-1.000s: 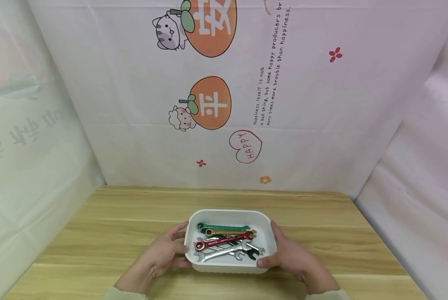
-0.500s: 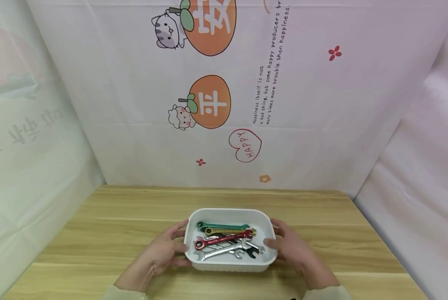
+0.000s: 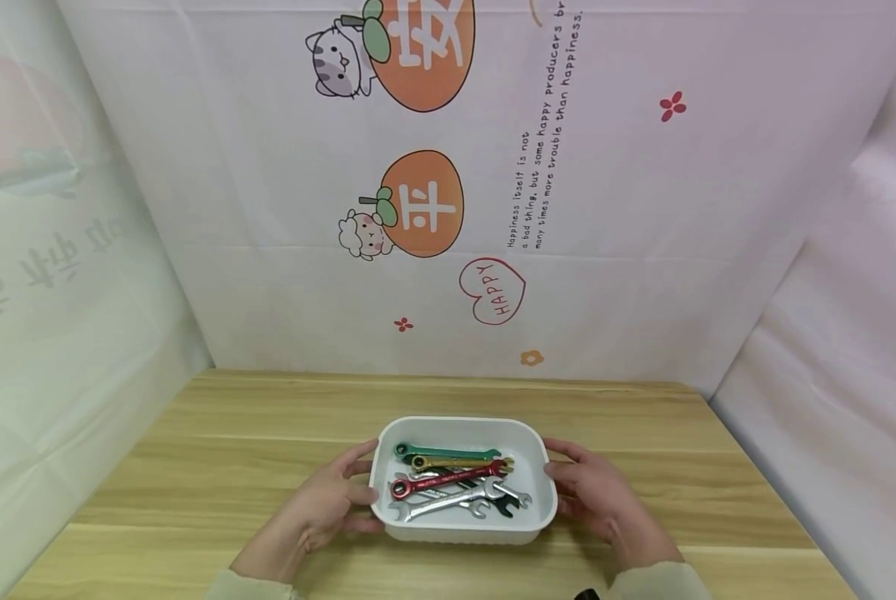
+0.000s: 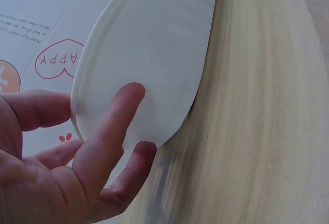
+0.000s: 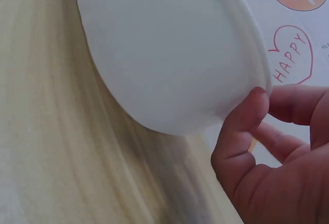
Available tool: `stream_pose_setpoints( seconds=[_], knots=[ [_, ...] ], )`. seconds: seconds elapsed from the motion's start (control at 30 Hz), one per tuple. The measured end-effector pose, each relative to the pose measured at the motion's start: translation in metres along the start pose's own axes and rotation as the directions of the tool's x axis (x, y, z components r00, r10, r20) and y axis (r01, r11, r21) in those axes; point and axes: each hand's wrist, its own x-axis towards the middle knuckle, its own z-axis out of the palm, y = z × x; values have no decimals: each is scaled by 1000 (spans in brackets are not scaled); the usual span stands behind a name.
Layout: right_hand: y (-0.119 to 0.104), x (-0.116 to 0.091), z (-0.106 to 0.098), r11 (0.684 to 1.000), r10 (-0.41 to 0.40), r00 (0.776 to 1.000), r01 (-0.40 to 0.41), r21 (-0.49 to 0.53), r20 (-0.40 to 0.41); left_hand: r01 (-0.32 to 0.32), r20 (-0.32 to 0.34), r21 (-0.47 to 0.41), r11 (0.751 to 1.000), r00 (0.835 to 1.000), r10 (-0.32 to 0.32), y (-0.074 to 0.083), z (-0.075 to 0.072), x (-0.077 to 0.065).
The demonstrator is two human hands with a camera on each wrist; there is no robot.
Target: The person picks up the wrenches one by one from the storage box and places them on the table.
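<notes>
A white plastic bin [image 3: 463, 533] holds several wrenches in a loose pile. On top lie a green ratcheting wrench [image 3: 448, 452], a gold one [image 3: 458, 462] and a red one [image 3: 451, 479]. In front of these is a silver open-end wrench [image 3: 443, 502], with a black wrench [image 3: 504, 505] partly hidden. My left hand [image 3: 329, 504] touches the bin's left end, fingers spread against the rim and outer wall [image 4: 154, 54]. At the right end, my right hand [image 3: 598, 496] touches the rim from outside, thumb and fingers off the inside of the bin.
The bin sits on a wood-grain table [image 3: 267, 417]. White printed cloth [image 3: 605, 292] hangs behind the table and along both sides. A small dark object [image 3: 587, 594] shows at the bottom edge near the right sleeve.
My right thumb has come from over the bin's front right rim back to the outside. My left hand has stayed in place. Bin and wrenches look almost unmoved.
</notes>
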Motion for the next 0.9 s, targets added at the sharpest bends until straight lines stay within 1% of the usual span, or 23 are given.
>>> stream_pose_setpoints(
  seconds=[0.2,0.43,0.5,0.53,0.57,0.6,0.63,0.7,0.73,0.77,0.83,0.87,0.9],
  knots=[
    [3,2,0,999,-13,999,11,51,44,3,1,0,1000,1000,-3,0,-1,0],
    [6,8,4,999,-16,1000,16,49,-5,3,4,-10,1000,1000,-3,0,-1,1],
    [7,9,5,999,-21,1000,21,48,-13,-5,11,21,1000,1000,4,0,-3,1],
    [8,9,5,999,-25,1000,25,48,-15,-14,15,54,998,1000,13,1,-4,1],
    [8,9,5,998,-27,1000,28,47,-12,-29,16,116,993,999,27,2,-6,0],
    [9,8,5,998,-31,999,32,46,-10,-47,17,187,981,999,44,4,-7,0],
    [9,8,5,998,-35,999,36,46,-7,-64,13,266,962,998,62,7,-9,-1],
    [9,7,5,998,-39,999,39,47,0,-106,16,408,907,994,109,16,-12,-2],
    [10,6,5,998,-41,999,41,49,4,-136,29,477,869,990,139,23,-13,-3],
    [10,6,5,998,-41,999,41,50,5,-178,59,536,826,983,173,32,-15,-2],
    [9,7,5,998,-43,999,43,53,3,-273,158,572,774,962,223,51,-17,0],
    [8,7,5,998,-43,999,43,55,2,-327,224,571,753,944,241,60,-18,3],
    [8,7,5,998,-44,999,44,55,3,-383,296,564,731,921,254,69,-19,6]
  ],
)
